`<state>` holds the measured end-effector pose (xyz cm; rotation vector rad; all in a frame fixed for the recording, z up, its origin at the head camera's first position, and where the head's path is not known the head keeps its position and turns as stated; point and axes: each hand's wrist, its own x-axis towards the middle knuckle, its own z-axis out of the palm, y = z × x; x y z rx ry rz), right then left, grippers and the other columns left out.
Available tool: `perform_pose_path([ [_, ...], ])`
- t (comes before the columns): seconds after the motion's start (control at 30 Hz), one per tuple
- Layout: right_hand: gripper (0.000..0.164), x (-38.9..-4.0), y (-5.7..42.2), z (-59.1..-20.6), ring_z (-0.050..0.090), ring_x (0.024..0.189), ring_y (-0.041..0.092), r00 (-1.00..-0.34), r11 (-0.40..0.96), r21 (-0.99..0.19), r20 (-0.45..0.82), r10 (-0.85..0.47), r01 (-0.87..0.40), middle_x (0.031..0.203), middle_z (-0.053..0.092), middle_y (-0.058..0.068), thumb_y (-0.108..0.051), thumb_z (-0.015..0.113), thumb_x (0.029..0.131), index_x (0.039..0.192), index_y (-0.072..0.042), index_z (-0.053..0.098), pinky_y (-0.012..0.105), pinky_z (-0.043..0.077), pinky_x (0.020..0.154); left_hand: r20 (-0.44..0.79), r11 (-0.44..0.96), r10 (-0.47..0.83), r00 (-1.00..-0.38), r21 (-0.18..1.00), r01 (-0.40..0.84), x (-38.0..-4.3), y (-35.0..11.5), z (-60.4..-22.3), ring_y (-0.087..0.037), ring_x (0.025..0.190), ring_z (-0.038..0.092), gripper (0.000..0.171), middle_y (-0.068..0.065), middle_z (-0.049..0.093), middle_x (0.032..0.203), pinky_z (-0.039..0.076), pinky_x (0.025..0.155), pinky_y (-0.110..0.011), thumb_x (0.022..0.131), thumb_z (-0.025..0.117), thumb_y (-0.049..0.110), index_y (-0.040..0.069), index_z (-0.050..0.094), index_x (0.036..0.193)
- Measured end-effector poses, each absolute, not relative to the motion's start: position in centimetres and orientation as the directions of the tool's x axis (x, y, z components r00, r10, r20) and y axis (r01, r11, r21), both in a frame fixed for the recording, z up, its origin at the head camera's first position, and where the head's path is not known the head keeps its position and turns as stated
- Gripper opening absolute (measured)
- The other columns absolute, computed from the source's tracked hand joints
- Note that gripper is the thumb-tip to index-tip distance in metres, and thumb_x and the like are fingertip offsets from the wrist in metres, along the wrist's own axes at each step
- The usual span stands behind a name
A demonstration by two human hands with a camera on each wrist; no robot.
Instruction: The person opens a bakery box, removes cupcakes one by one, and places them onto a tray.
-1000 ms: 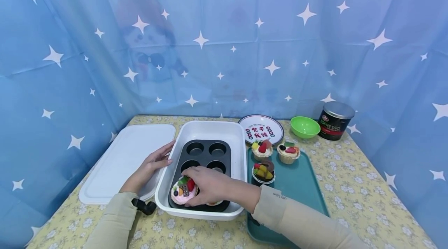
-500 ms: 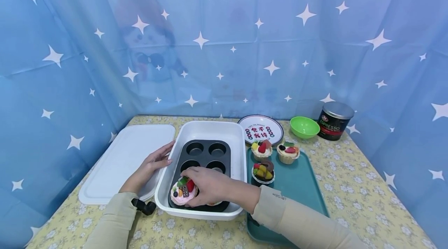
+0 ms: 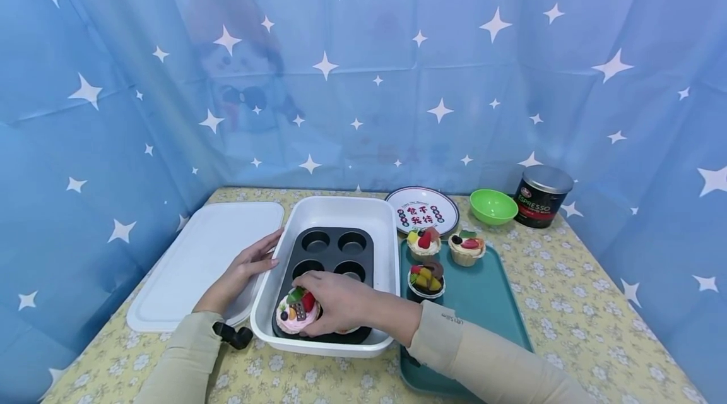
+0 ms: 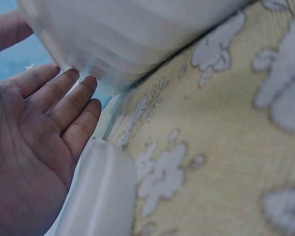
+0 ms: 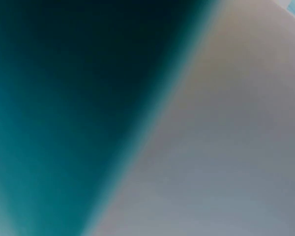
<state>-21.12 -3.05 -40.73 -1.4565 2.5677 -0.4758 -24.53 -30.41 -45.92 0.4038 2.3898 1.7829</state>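
My right hand (image 3: 335, 303) curls around the pink cupcake (image 3: 296, 314), seating it in the muffin tin's (image 3: 335, 259) near-left cup. My left hand (image 3: 250, 265), fingers straight, steadies the white dish (image 3: 341, 211) holding the tin.

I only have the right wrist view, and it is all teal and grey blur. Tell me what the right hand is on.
Observer: The right hand grips a pink-frosted cupcake at the near-left cup of the black muffin pan.
Operator: Report where that pan sits.
Observer: It lies inside a white rectangular dish, with the four far cups empty.
Operator: Give me the left hand.
Observer: The left hand lies with straight fingers against the dish's left wall, resting on a white lid beside it.
Operator: Say what is to the right of the dish.
Observer: A teal tray with three more cupcakes at its far end.
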Motion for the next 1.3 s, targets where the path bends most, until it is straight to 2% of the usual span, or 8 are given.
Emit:
perform_pose_path([
  [0.27, 0.076, -21.18, -2.94, -40.81, 0.054, 0.114, 0.002, -0.475, 0.441, -0.294, 0.05, -0.879, -0.848, 0.14, 0.053, -0.002, -0.049, 0.075, 0.087, 0.148, -0.013, 0.046, 0.017, 0.047, 0.092, 0.069, 0.262, 0.308, -0.949, 0.953, 0.155, -24.59, -30.46, -46.01, -0.036, 0.146, 0.032, 0.067, -0.005, 0.028, 0.164, 0.027, 0.113, -0.059, 0.101, 0.056, 0.027, 0.025, 0.026, 0.161],
  [0.5, 0.075, -21.18, -2.79, -40.78, 0.054, 0.114, 0.002, -0.423, 0.395, -0.218, 0.096, -0.901, -0.892, 0.137, 0.054, -0.001, -0.05, 0.073, 0.088, 0.147, -0.012, 0.046, 0.014, 0.045, 0.091, 0.072, 0.261, 0.306, -0.949, 0.952, 0.157, -24.61, -30.37, -45.98, -0.037, 0.147, 0.031, 0.067, -0.005, 0.028, 0.164, 0.024, 0.114, -0.062, 0.101, 0.057, 0.028, 0.025, 0.027, 0.161],
  [0.87, 0.074, -21.04, -2.77, -40.64, 0.054, 0.111, 0.001, -0.405, 0.379, -0.182, 0.132, -0.905, -0.907, 0.133, 0.055, -0.002, -0.051, 0.074, 0.087, 0.144, -0.012, 0.048, 0.012, 0.045, 0.089, 0.069, 0.266, 0.302, -0.951, 0.952, 0.154, -24.51, -30.37, -45.94, -0.037, 0.147, 0.03, 0.067, -0.005, 0.027, 0.165, 0.022, 0.114, -0.062, 0.101, 0.057, 0.027, 0.025, 0.027, 0.161],
  [1.03, 0.073, -21.03, -2.77, -40.67, 0.054, 0.109, 0.0, -0.373, 0.349, -0.154, 0.181, -0.91, -0.925, 0.132, 0.055, -0.002, -0.051, 0.074, 0.087, 0.143, -0.012, 0.047, 0.01, 0.045, 0.087, 0.061, 0.27, 0.295, -0.954, 0.952, 0.144, -24.51, -30.39, -45.88, -0.036, 0.147, 0.03, 0.068, -0.004, 0.027, 0.164, 0.022, 0.115, -0.061, 0.101, 0.057, 0.028, 0.026, 0.027, 0.161],
  [1.3, 0.078, -20.97, -2.54, -40.42, 0.055, 0.108, 0.0, -0.374, 0.336, -0.197, 0.207, -0.904, -0.921, 0.135, 0.053, -0.001, -0.05, 0.074, 0.088, 0.148, -0.012, 0.043, 0.01, 0.045, 0.086, 0.042, 0.279, 0.278, -0.96, 0.952, 0.123, -24.43, -30.4, -45.87, -0.034, 0.148, 0.029, 0.068, 0.0, 0.028, 0.164, 0.018, 0.116, -0.063, 0.1, 0.058, 0.03, 0.029, 0.027, 0.161],
])
